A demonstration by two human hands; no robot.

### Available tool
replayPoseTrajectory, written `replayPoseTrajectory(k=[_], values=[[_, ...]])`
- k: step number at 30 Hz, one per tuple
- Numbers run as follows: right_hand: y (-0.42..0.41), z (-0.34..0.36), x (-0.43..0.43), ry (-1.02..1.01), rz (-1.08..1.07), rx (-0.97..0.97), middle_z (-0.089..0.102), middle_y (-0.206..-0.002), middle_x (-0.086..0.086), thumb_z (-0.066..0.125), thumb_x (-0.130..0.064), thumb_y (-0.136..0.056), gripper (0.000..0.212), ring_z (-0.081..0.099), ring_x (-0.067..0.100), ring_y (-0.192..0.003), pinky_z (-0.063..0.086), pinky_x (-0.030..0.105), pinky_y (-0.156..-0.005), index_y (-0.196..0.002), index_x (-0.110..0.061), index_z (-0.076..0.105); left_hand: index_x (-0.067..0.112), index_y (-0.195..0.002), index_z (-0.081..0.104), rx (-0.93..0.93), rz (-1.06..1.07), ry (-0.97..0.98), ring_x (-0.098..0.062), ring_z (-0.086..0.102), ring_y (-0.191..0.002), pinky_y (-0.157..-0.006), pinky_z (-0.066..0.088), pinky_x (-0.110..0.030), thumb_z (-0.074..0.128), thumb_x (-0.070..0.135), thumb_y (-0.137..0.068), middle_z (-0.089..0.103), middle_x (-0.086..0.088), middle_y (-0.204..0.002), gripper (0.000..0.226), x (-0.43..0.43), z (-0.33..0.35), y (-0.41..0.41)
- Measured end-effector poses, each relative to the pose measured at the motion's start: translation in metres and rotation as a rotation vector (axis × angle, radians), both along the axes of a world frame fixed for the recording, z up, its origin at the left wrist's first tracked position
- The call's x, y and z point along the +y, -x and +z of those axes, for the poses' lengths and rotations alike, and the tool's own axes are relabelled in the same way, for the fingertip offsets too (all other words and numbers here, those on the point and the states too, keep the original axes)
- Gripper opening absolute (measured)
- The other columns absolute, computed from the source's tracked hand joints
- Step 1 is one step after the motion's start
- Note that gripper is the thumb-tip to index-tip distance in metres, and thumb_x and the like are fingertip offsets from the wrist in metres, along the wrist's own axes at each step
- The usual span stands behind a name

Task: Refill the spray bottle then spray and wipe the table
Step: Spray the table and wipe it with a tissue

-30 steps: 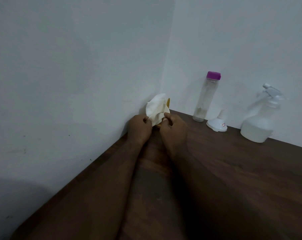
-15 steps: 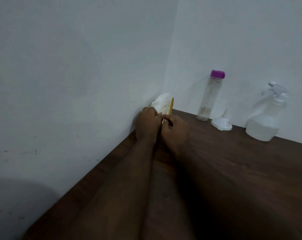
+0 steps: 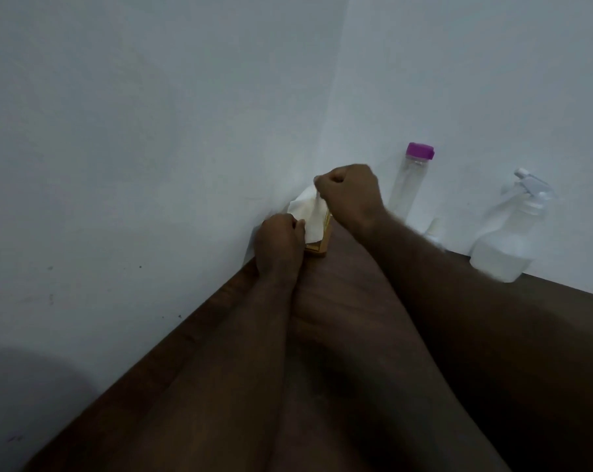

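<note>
The right hand (image 3: pixel 349 195) pinches a white paper tissue (image 3: pixel 307 216) rising from a small yellow-brown pack (image 3: pixel 317 249). The left hand (image 3: pixel 279 243) grips that pack with curled fingers in the 12 o'clock corner of the dark wooden table (image 3: pixel 322 335). At 3 o'clock stands the translucent white plastic spray bottle (image 3: pixel 506 243), pale liquid in its lower part. Between them is a tall clear bottle with purple cap (image 3: pixel 407 185), its contents unclear.

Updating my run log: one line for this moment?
right hand pinches tissue | left hand holds yellow pack | spray bottle stands untouched

Dim, bluish light; dark shadow lower left on wall (image 3: pixel 118 165); right forearm motion-blurred; wide-angle bending.
</note>
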State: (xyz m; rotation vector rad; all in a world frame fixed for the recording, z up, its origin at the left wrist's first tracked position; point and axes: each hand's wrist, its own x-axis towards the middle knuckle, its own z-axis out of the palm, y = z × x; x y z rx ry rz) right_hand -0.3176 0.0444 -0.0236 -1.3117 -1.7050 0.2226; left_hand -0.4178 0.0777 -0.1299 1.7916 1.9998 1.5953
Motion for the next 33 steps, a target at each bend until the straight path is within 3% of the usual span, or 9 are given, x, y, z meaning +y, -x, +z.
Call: replayPoseTrajectory(k=[5,9,14,18,20,22,27,31,33], values=[[-0.012,0.028,0.006,-0.031,-0.049,0.142,0.063,-0.080,0.036,0.058,-0.019,-0.075,0.037,0.048,0.023,-0.057,0.045,0.035,-0.056,-0.074,0.017,0.064,0.005,-0.098,0.071,-0.039,-0.004,0.011,-0.021,0.064,-0.085,-0.074,0.046,-0.030,0.050,0.033,-0.097,0.071,-0.009,-0.093,0.035,-0.001,0.001,0.000],[-0.017,0.037,0.001,-0.063,-0.044,0.135,0.066,-0.080,0.033,0.059,-0.017,-0.079,0.032,0.059,0.033,-0.059,0.055,0.046,-0.063,-0.075,0.014,0.067,0.004,-0.093,0.072,-0.025,0.000,-0.003,-0.022,0.064,-0.082,-0.073,0.047,-0.033,0.051,0.031,-0.096,0.071,-0.011,-0.089,0.033,-0.001,0.002,0.000],[-0.025,0.047,-0.005,-0.108,-0.020,0.209,0.064,-0.079,0.035,0.056,-0.025,-0.073,0.040,0.055,0.030,-0.059,0.055,0.054,-0.064,-0.072,0.014,0.065,0.005,-0.090,0.071,-0.032,0.012,0.000,-0.022,0.063,-0.079,-0.069,0.043,-0.031,0.051,0.030,-0.095,0.070,-0.010,-0.086,0.032,-0.002,0.003,0.000],[-0.037,0.058,-0.012,-0.152,-0.051,0.245,0.064,-0.076,0.035,0.057,-0.025,-0.075,0.039,0.062,0.048,-0.066,0.055,0.057,-0.064,-0.070,0.012,0.064,0.006,-0.090,0.071,-0.002,0.017,-0.003,-0.022,0.064,-0.081,-0.071,0.044,-0.032,0.052,0.031,-0.095,0.070,-0.009,-0.087,0.032,-0.002,0.003,-0.003],[-0.044,0.064,-0.017,-0.162,-0.055,0.280,0.063,-0.073,0.034,0.058,-0.024,-0.076,0.038,0.064,0.048,-0.070,0.055,0.057,-0.063,-0.069,0.013,0.063,0.006,-0.091,0.071,0.029,0.021,0.004,-0.024,0.063,-0.083,-0.072,0.045,-0.034,0.052,0.032,-0.095,0.069,-0.010,-0.090,0.033,-0.002,0.002,-0.004],[-0.050,0.068,-0.026,-0.087,-0.008,0.272,0.068,-0.073,0.029,0.060,-0.020,-0.081,0.033,0.068,0.044,-0.070,0.059,0.054,-0.068,-0.070,0.010,0.067,0.005,-0.092,0.070,0.035,0.022,0.018,-0.025,0.062,-0.085,-0.072,0.044,-0.034,0.052,0.033,-0.094,0.067,-0.011,-0.093,0.033,-0.004,0.004,-0.004],[-0.067,0.070,-0.060,0.343,0.119,0.156,0.072,-0.079,0.019,0.069,-0.021,-0.088,0.029,0.073,0.030,-0.073,0.062,0.041,-0.076,-0.089,0.008,0.070,0.006,-0.088,0.063,0.017,0.058,-0.064,-0.024,0.056,-0.085,-0.068,0.047,-0.038,0.060,0.037,-0.089,0.057,-0.010,-0.095,0.031,-0.023,0.010,-0.009],[-0.078,0.079,-0.089,0.384,0.099,0.121,0.069,-0.074,0.018,0.076,-0.010,-0.083,0.021,0.070,0.026,-0.065,0.062,0.038,-0.071,-0.086,0.009,0.068,0.011,-0.087,0.056,0.035,0.047,-0.064,-0.022,0.054,-0.083,-0.063,0.040,-0.033,0.060,0.041,-0.090,0.054,-0.006,-0.094,0.030,-0.044,0.013,-0.012],[-0.082,0.082,-0.108,0.374,0.102,0.103,0.067,-0.072,0.019,0.074,0.002,-0.081,0.011,0.068,0.025,-0.062,0.061,0.036,-0.066,-0.076,0.006,0.066,0.014,-0.083,0.054,-0.049,-0.045,-0.087,-0.020,0.055,-0.077,-0.061,0.037,-0.029,0.059,0.044,-0.091,0.054,-0.002,-0.086,0.032,-0.060,0.014,-0.016]])
